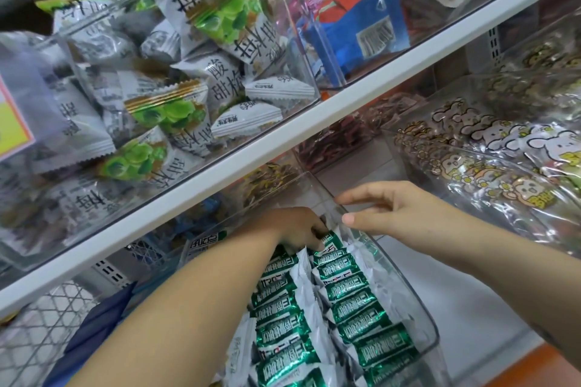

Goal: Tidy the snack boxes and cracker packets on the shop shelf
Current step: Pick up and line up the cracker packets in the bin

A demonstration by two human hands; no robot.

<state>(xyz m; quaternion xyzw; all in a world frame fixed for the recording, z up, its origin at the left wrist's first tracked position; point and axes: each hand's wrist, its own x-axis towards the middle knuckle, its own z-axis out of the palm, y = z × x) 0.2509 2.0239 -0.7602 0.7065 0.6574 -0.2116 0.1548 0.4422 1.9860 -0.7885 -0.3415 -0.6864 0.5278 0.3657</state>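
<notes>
A clear plastic bin point(418, 302) on the lower shelf holds two rows of green-and-white cracker packets point(355, 311) standing on edge. My left hand point(295, 228) reaches into the far end of the bin, fingers curled round the rearmost green packet point(328, 239). My right hand point(390, 207) is at the bin's far right rim, thumb and forefinger pinching the clear wall point(339, 207). Both forearms stretch in from the bottom of the view.
The white shelf edge point(283, 141) runs diagonally above my hands. Over it sit clear bins of green-and-grey plum sweets point(163, 82) and blue-red packs point(361, 19). Right of my hands stands a bin of cartoon-printed clear bags point(490, 151). Blue packets point(195, 223) lie behind.
</notes>
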